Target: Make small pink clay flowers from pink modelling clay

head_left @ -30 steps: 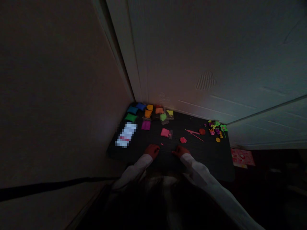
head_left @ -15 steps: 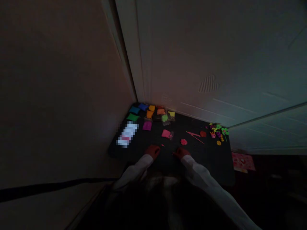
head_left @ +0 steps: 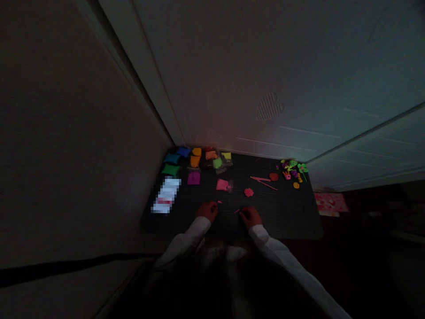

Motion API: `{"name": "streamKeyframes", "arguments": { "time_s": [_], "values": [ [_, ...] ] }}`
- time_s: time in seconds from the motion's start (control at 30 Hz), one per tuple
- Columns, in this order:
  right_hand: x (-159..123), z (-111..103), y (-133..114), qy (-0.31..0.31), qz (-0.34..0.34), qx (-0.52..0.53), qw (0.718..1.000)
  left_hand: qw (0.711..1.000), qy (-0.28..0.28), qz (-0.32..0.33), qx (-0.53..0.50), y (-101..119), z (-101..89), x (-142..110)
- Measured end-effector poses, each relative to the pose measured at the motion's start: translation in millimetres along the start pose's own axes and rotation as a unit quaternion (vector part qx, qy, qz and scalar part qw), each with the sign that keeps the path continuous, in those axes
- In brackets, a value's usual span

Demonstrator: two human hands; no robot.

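Observation:
Both hands rest low over the dark table, in dim light. My left hand [head_left: 206,211] is closed, thumb and fingers curled together; anything in the pinch is too small to make out. Just past its fingertips lies a small pink clay piece [head_left: 219,202]. My right hand [head_left: 251,217] is pinched on a thin pinkish stick [head_left: 237,211], which points toward the left hand. Beyond the right hand sits a pink clay flower [head_left: 249,192] with a ruffled surface. An opened packet of pink clay [head_left: 222,184] lies farther back, between the two hands.
Clay packets in several colours, among them a purple packet [head_left: 194,178] and a green packet [head_left: 170,169], line the table's back left. A bright blurred-out screen [head_left: 166,195] lies at left. Pink sticklike tools [head_left: 262,179], a red lump [head_left: 273,177] and clay flowers [head_left: 302,168] are at right.
The camera view has turned, so the table appears shifted left. My right hand has tilted, and the thin stick in it shows more clearly. My left hand stays curled near the small pink piece.

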State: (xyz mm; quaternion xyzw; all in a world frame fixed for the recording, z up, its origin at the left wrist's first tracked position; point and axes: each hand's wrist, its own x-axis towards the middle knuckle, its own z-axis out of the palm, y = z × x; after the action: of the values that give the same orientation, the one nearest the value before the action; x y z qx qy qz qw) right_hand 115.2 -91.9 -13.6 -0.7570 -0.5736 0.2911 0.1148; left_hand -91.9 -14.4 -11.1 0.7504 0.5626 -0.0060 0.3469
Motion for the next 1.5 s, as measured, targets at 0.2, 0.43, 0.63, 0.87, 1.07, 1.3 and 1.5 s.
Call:
{"name": "streamKeyframes", "arguments": {
  "time_s": [0.2,0.43,0.63,0.87,1.07,1.3,1.5],
  "values": [
    [-2,10,-18,0.042,0.027,-0.023,0.999,1.0,-0.012,-0.007,-0.002,2,-4.1,0],
    [-3,8,-24,0.032,0.049,-0.02,0.998,0.999,-0.018,-0.014,-0.037,1,-2.7,1],
    [-3,5,-26,0.031,0.05,0.048,0.997,0.994,-0.007,-0.036,-0.108,-1,-1.5,2],
    [-11,-15,-38,0.041,0.024,0.185,0.982,0.978,-0.012,-0.038,-0.203,20,-1.9,-3],
    [-18,-34,-43,0.042,-0.008,0.277,0.96,0.961,-0.051,-0.036,-0.268,33,-3.7,1],
    [-20,-37,-41,0.036,0.003,0.321,0.946,0.945,-0.082,-0.068,-0.308,35,-7.0,1],
    [-25,-44,-42,0.063,0.011,0.313,0.947,0.932,-0.117,-0.074,-0.334,56,-11.8,-3]
  ]
}}
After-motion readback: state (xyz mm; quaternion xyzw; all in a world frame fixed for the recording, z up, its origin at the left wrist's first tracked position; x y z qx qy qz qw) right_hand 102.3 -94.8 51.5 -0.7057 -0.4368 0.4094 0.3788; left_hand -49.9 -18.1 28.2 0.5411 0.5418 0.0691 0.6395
